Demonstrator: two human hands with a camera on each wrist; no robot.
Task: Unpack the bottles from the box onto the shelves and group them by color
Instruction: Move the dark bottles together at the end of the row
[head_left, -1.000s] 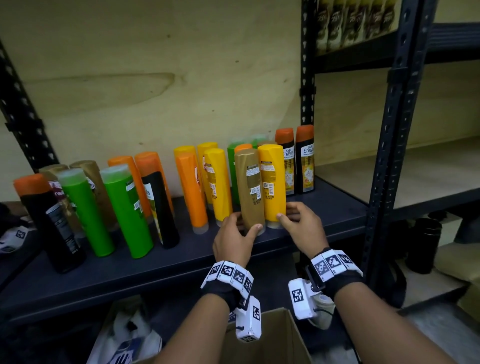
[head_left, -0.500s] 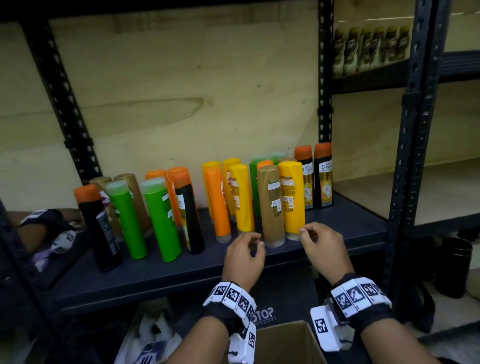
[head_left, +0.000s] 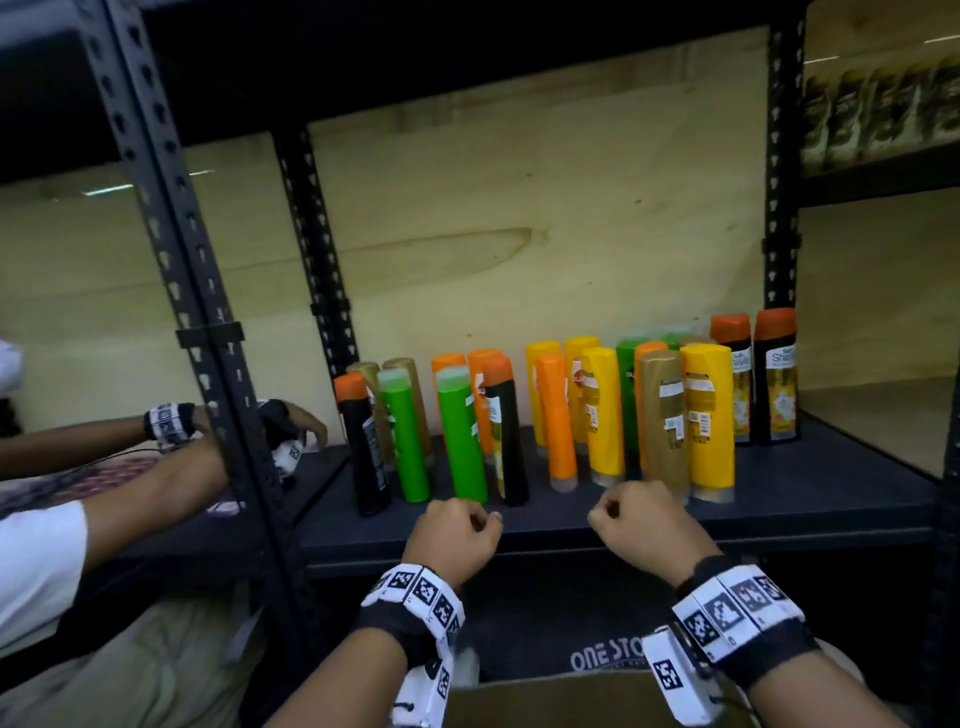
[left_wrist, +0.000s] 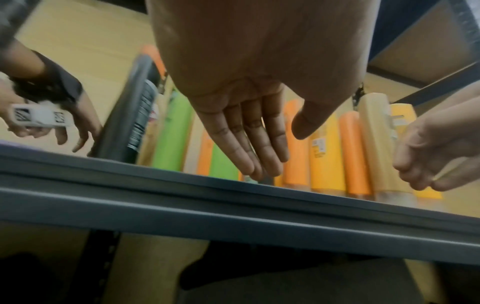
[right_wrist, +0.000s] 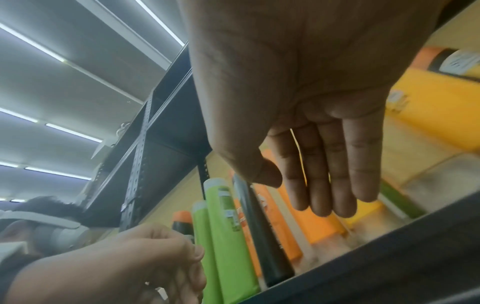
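Observation:
Several bottles stand upright on the dark shelf: two green ones and a black one with an orange cap at the left, orange and yellow ones in the middle, a gold bottle beside a yellow bottle. My left hand hovers at the shelf's front edge before the green bottles, fingers loosely relaxed and holding nothing. My right hand hangs just in front of the gold bottle, also empty. The left wrist view shows relaxed fingers above the shelf edge. The right wrist view shows the same.
A cardboard box sits below my wrists. Another person's arms reach onto the neighbouring shelf at the left, behind a black upright post. More black bottles with orange caps stand at the right end. A further rack holds bottles at the upper right.
Both hands have let go of the gold and yellow bottles and drawn back to the shelf's front edge. The left hand shifted left. Another person's arms came into view.

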